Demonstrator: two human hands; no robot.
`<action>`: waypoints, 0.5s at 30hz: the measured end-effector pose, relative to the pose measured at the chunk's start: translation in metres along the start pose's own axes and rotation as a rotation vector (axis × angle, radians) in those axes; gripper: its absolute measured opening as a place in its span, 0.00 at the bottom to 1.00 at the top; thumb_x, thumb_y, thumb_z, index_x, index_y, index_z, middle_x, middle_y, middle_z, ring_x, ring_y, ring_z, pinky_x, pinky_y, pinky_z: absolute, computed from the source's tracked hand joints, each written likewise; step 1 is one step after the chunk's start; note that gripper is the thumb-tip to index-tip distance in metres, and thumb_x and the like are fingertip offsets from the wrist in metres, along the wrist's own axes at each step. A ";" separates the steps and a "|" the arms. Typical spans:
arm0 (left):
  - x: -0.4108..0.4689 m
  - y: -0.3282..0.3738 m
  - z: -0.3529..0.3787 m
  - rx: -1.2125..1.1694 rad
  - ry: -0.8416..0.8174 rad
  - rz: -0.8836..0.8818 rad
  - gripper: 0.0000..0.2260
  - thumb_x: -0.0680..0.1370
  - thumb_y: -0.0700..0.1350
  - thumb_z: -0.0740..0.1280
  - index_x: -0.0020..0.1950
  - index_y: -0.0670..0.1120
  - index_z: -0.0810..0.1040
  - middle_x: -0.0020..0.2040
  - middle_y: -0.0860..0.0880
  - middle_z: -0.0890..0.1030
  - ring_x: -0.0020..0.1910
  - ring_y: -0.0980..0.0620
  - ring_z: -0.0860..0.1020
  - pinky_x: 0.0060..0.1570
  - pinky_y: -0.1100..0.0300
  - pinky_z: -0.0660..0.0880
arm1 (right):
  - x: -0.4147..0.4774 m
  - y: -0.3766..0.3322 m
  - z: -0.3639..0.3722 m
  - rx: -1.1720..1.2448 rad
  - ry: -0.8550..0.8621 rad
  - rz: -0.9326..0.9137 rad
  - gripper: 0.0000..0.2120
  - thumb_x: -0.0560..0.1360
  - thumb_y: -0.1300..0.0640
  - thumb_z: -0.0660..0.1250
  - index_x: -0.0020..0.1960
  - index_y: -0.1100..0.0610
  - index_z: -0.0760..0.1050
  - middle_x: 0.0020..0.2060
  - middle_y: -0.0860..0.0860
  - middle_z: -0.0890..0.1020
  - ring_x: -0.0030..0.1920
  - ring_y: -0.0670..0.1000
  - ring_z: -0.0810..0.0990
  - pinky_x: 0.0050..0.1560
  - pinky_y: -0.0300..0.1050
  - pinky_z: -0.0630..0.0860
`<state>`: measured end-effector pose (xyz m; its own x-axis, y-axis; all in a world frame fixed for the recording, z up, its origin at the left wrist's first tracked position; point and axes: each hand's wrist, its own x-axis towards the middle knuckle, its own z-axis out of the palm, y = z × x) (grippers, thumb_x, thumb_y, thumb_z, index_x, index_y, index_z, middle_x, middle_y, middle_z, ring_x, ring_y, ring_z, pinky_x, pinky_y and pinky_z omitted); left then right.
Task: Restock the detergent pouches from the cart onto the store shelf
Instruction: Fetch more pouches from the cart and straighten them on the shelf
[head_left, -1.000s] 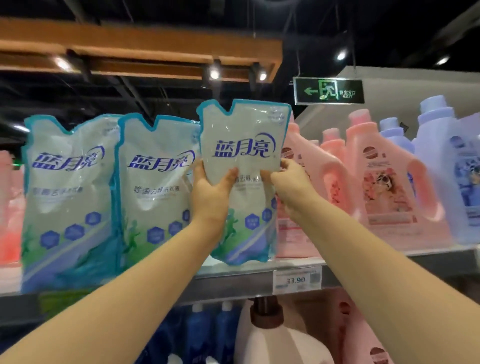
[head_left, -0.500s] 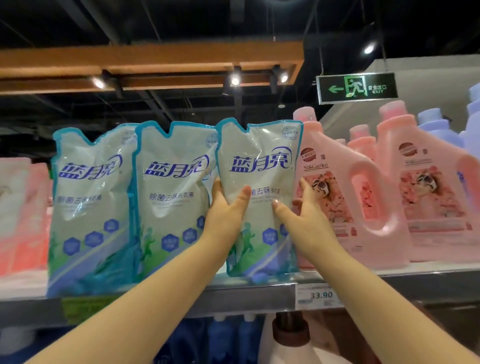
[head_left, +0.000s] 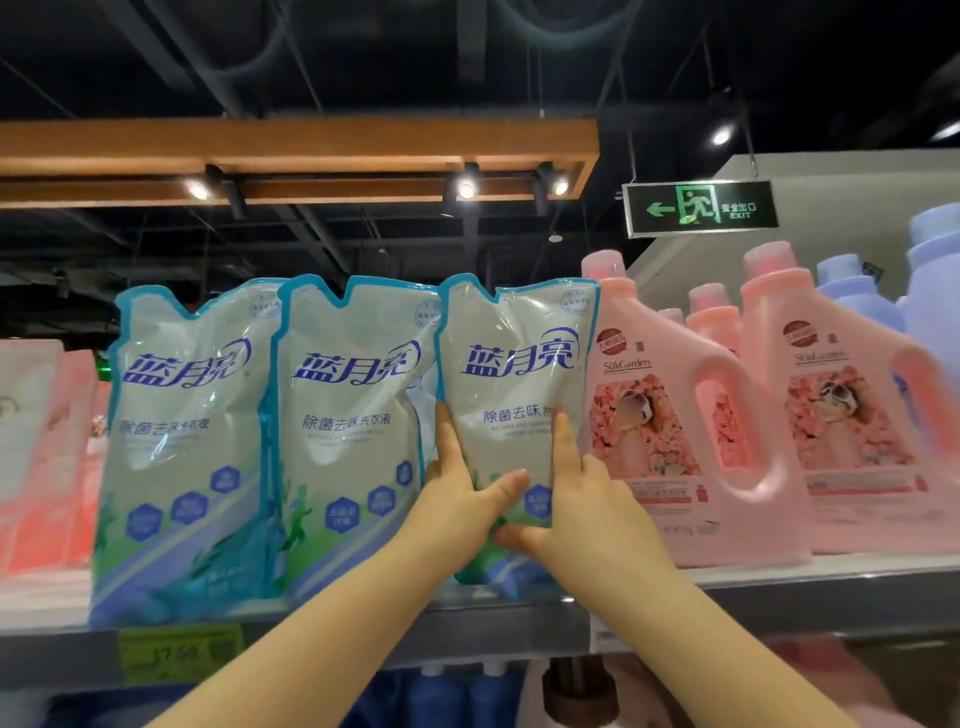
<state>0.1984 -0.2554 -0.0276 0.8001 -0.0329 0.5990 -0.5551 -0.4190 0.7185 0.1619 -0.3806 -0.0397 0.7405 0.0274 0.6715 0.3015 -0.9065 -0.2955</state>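
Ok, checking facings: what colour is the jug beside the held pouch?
Pink jug, head view.

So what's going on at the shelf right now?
A person is setting the rightmost pouch upright on the shelf. The left hand grips its lower left edge, thumb across the front. The right hand holds the lower right, index finger flat on the front. The pouch stands between two matching pouches on its left and pink bottles on its right.
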 end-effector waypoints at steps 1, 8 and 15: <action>0.000 0.003 -0.001 0.022 -0.003 -0.011 0.46 0.75 0.51 0.68 0.72 0.60 0.31 0.72 0.46 0.65 0.66 0.47 0.70 0.55 0.65 0.66 | 0.001 -0.002 0.000 -0.016 0.000 0.012 0.53 0.71 0.36 0.65 0.75 0.49 0.29 0.67 0.55 0.64 0.62 0.59 0.71 0.58 0.49 0.70; -0.006 0.012 -0.009 0.280 -0.129 -0.092 0.45 0.77 0.47 0.66 0.73 0.52 0.28 0.66 0.42 0.72 0.50 0.48 0.74 0.44 0.63 0.71 | 0.007 -0.010 0.009 -0.074 -0.016 0.062 0.50 0.73 0.41 0.66 0.76 0.55 0.33 0.67 0.60 0.64 0.63 0.61 0.71 0.60 0.50 0.69; 0.006 0.005 0.004 0.238 -0.081 -0.198 0.43 0.77 0.42 0.64 0.74 0.50 0.31 0.70 0.34 0.63 0.66 0.37 0.69 0.64 0.45 0.68 | 0.020 -0.016 0.012 -0.144 -0.085 0.120 0.49 0.75 0.45 0.66 0.76 0.58 0.33 0.69 0.60 0.64 0.67 0.62 0.65 0.64 0.51 0.67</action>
<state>0.2017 -0.2614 -0.0220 0.9082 0.0021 0.4186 -0.3257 -0.6244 0.7099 0.1784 -0.3603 -0.0295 0.8159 -0.0541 0.5757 0.1237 -0.9562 -0.2652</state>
